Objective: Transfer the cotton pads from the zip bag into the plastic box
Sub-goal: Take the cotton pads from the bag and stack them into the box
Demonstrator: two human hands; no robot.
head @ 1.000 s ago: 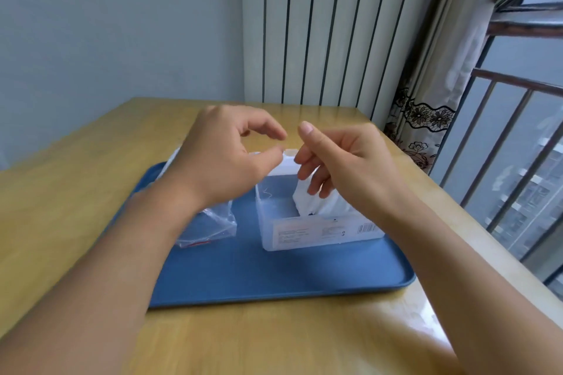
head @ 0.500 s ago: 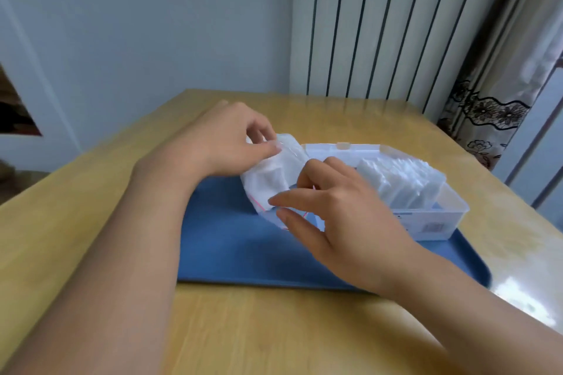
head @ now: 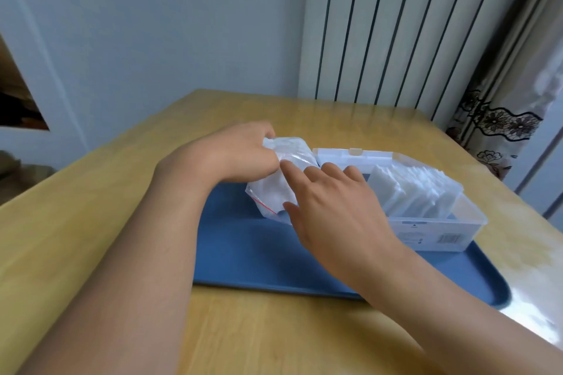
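A clear zip bag (head: 274, 189) with a red seal line, holding white cotton pads, is lifted over the blue tray (head: 249, 250). My left hand (head: 237, 152) grips the bag's upper end. My right hand (head: 332, 207) lies against the bag's near side, fingers spread, thumb under it. Right of the bag stands the clear plastic box (head: 438, 231) with its lid open at the back. A row of white cotton pads (head: 411, 189) stands upright inside the box.
The tray lies on a wooden table (head: 91, 222) whose right edge runs near the box. A white radiator (head: 411, 24) and a patterned curtain (head: 502, 119) are behind. A wall is at the left.
Both hands left the box and took up the zip bag; the view swung left. Since half a second ago my right hand's fingers have spread higher along the bag.
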